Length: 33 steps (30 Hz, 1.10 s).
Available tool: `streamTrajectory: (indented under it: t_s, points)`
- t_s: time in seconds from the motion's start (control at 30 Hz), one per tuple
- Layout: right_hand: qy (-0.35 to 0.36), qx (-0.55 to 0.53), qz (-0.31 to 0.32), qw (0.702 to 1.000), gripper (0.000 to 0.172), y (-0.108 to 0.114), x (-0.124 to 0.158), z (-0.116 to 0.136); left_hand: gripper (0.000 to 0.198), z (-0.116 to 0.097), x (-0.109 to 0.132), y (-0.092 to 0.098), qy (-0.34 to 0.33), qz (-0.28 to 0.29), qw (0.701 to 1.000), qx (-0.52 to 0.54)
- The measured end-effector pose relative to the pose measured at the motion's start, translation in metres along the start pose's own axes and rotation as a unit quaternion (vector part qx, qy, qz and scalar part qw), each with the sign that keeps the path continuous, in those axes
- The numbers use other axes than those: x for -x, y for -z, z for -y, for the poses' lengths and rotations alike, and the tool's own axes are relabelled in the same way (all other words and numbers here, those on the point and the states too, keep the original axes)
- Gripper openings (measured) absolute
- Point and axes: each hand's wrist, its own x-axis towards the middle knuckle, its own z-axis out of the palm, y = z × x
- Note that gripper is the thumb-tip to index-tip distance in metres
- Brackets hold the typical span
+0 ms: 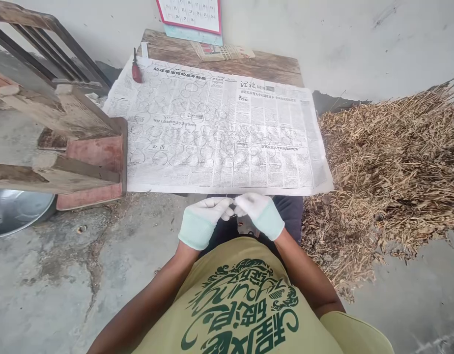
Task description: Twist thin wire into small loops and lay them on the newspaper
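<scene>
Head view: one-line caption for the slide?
Gloved left hand and right hand pinch a thin wire before a newspaper covered in wire loops, straw pile alongside.

I count one newspaper [215,128] on one wooden table [227,66], one red-handled tool [136,70], one calendar [192,14], one folded leaflet [221,51], one metal basin [13,211], one heap of dry stalks [389,162], and two white gloves [199,223] on me.
</scene>
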Motion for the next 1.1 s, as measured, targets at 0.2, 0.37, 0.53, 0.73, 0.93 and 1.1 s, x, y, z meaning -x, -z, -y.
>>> streamTrajectory:
  t_s: [0.2,0.37,0.53,0.73,0.93,1.1]
  points:
    - [0.014,0.051,-0.011,0.999,0.028,-0.004,0.009,-0.005,0.034,0.004,-0.008,0.007,0.02,0.065,0.997,0.034]
    - [0.102,0.184,-0.038,0.977,0.043,0.0,0.008,-0.014,0.041,0.004,-0.011,0.011,0.03,0.077,0.997,-0.002]
    - [0.206,0.321,-0.106,0.918,0.053,0.0,0.006,-0.023,0.039,0.007,-0.011,0.01,0.047,0.076,0.996,-0.001]
    - [0.248,0.369,-0.063,0.894,0.05,0.009,0.003,-0.021,0.043,0.011,-0.013,0.008,0.08,0.112,0.99,0.011]
    - [0.178,0.302,-0.084,0.933,0.051,0.01,0.003,-0.016,0.051,-0.003,-0.003,0.009,-0.042,0.041,0.99,-0.126]
    - [0.185,0.3,-0.089,0.932,0.051,0.006,0.002,-0.015,0.047,-0.003,-0.002,0.007,-0.016,0.026,0.991,-0.127]
